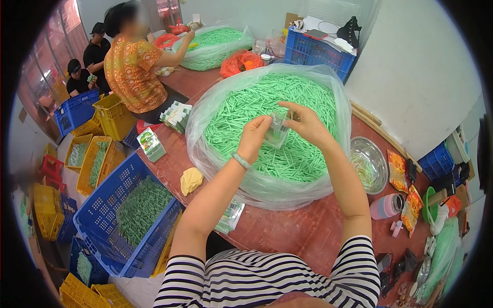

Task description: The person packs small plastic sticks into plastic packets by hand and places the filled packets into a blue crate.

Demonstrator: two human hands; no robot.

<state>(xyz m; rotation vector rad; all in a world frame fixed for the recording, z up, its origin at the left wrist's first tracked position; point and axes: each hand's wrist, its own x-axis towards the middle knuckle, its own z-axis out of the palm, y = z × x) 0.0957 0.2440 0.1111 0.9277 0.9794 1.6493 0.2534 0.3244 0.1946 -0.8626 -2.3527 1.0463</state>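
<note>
Over a big clear plastic bag (200,169) of thin green sticks (292,159), both my hands meet at a small clear packet (278,131). My left hand (254,134) pinches the packet's left upper edge between thumb and fingers. My right hand (306,122) is at the packet's top right, its fingers curled around the opening; whether it holds a stick is too small to tell. Some green sticks show inside the packet. A bracelet (241,160) circles my left wrist.
Left of the bag are stacked printed packets (151,144), a yellow cloth (191,180) and a blue crate (102,215) of filled packets. A metal bowl (377,174), pink bottle (386,207) and orange pouches (411,210) stand right. People work at the upper left.
</note>
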